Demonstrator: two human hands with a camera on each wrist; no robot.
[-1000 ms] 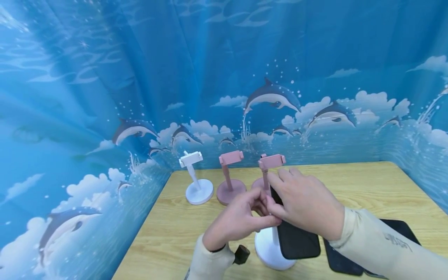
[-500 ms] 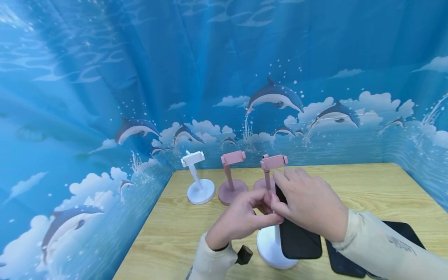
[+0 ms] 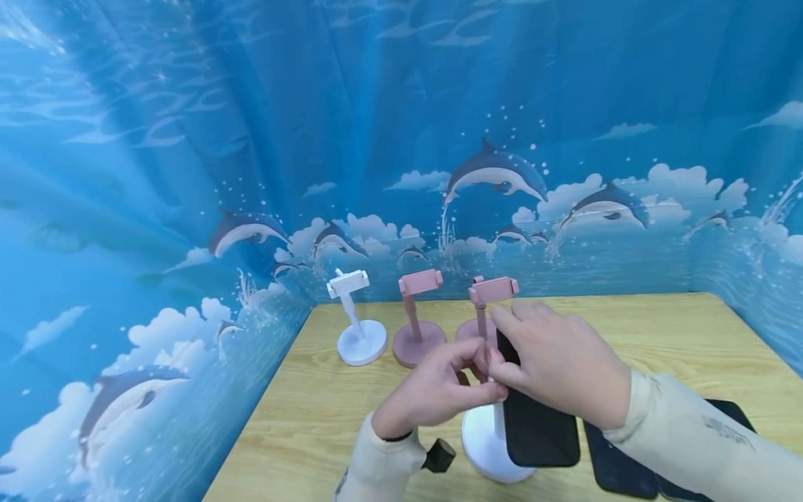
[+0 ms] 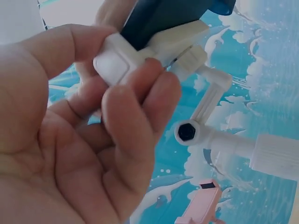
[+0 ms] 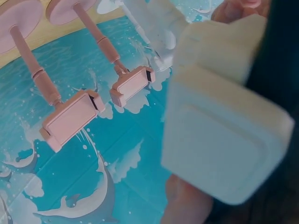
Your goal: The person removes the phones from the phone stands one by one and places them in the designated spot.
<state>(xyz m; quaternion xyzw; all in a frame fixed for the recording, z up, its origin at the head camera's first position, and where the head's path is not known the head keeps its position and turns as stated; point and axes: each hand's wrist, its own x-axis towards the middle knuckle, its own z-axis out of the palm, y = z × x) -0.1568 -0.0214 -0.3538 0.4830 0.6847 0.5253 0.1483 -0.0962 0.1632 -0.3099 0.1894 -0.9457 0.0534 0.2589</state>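
Note:
My left hand (image 3: pixel 433 387) pinches the end of the clamp (image 4: pixel 114 58) on a white phone stand between thumb and fingers. The stand's round white base (image 3: pixel 486 450) is on the table, and its jointed arm (image 4: pixel 210 102) shows in the left wrist view. A black smartphone (image 3: pixel 542 432) lies tilted against the clamp. My right hand (image 3: pixel 561 359) grips the phone over its upper part, with fingertips close to those of the left. In the right wrist view the white clamp (image 5: pixel 219 135) fills the near right, beside the phone's dark edge. Part of the clamp's grip is hidden by the hands.
Along the table's back stand a white phone stand (image 3: pixel 362 341) and two pink ones (image 3: pixel 419 341), (image 5: pixel 133 84). More dark phones (image 3: pixel 617 464) lie under the right forearm. A dolphin-print curtain (image 3: pixel 401 139) surrounds the wooden table (image 3: pixel 301 425).
The head view has shifted slightly, so everything sits a little further right. Both hands keep their holds on the stand and the phone, with hardly any movement.

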